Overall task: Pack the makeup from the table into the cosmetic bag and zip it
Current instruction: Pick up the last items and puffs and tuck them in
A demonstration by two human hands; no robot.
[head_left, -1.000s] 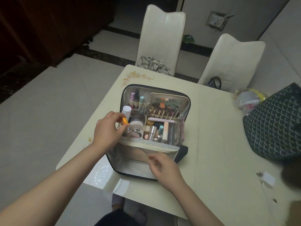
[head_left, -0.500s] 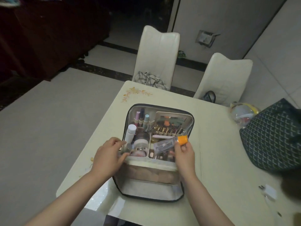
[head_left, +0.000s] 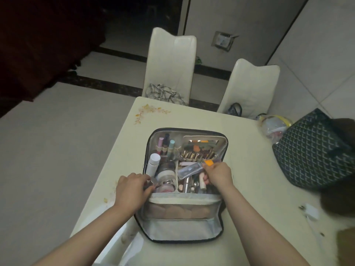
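Observation:
The cosmetic bag (head_left: 184,227) lies open on the cream table (head_left: 249,169), packed with several tubes, jars and brushes. My right hand (head_left: 218,175) grips a clear bottle with an orange cap (head_left: 191,169) and holds it slanted low over the bag's right compartment, cap end toward the far right. My left hand (head_left: 132,189) rests at the bag's left edge, fingers curled on the rim beside a round jar (head_left: 166,174) and a white bottle (head_left: 153,163). The lid, with brushes and lipsticks in its pockets, lies flat at the far side.
A dark patterned tote (head_left: 311,150) stands on the table at the right, with a clear pouch (head_left: 273,125) behind it. A white charger (head_left: 311,212) lies at the right front. Two white chairs (head_left: 171,64) stand beyond the table's far edge.
The orange-capped bottle passed from my left hand to my right one second ago; since then my right hand has lowered it toward the right compartment. My left hand stayed at the left rim.

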